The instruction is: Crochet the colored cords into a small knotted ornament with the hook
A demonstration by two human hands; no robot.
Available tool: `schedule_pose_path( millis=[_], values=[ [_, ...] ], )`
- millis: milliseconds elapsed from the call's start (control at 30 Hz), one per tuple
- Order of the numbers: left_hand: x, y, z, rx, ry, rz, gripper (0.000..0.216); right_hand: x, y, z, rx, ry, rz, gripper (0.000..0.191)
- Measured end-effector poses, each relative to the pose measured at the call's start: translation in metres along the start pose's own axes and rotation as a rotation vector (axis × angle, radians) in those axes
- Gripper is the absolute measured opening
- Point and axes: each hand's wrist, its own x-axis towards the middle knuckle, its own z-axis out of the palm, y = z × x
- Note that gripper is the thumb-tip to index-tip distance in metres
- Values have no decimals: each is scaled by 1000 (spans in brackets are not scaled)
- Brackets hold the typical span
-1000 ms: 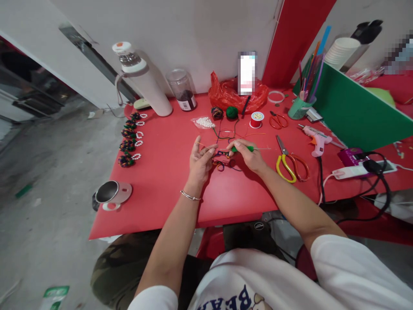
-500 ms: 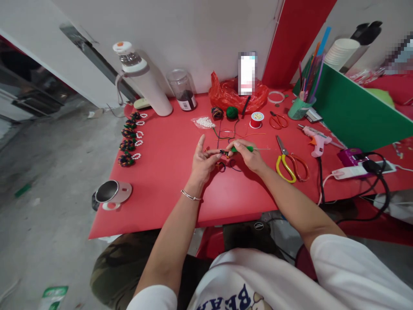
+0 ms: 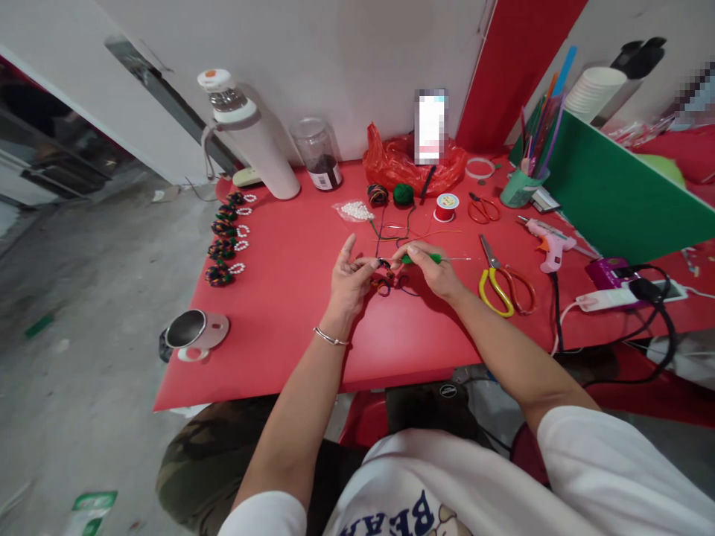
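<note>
My right hand (image 3: pixel 433 269) is closed round a green-handled crochet hook (image 3: pixel 421 258), its thin metal shaft pointing right. Between thumb and fingers of my left hand (image 3: pixel 351 278) is a small dark multicoloured crochet piece (image 3: pixel 384 265). Loose strands of the same yarn curl on the table below both hands. The piece spans the narrow gap between my fingertips. Behind the hands lie a ball of multicoloured yarn (image 3: pixel 377 195), a green yarn ball (image 3: pixel 403 195) and a bag of white beads (image 3: pixel 356 211).
Several crocheted pieces with bead loops (image 3: pixel 220 274) line the left side, near a mug (image 3: pixel 196 332). A bottle (image 3: pixel 262 152) and jar (image 3: pixel 322 167) stand behind. To the right lie scissors (image 3: pixel 494 279), red snips (image 3: pixel 483 210), a thread spool (image 3: pixel 445 208) and a glue gun (image 3: pixel 550 242).
The fingertips of my two hands have parted slightly, and more of the crochet piece shows between them. The hook stays in my right hand.
</note>
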Motion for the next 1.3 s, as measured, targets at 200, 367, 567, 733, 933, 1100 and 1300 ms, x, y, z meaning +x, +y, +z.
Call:
schedule_pose_path(
  millis=[200,367,567,733,933,1100,1300],
  values=[
    [-1,2,2,15,8,44,122,1,6,0,-9,13,28,47],
    [-4,2,5,54,20,82,118,1,2,1,2,-18,32,48],
    [-4,2,6,60,38,102,116,0,0,1,-18,-15,20,47],
    [-4,1,7,74,40,118,114,0,3,2,-49,-9,2,45],
    [-4,-1,6,136,35,166,105,-1,7,0,-117,-16,-25,41],
    [-5,-2,5,171,40,189,105,0,4,-1,-255,-39,-74,44],
    [-4,-2,5,176,47,148,109,0,3,9,-222,3,98,51]
  ],
)
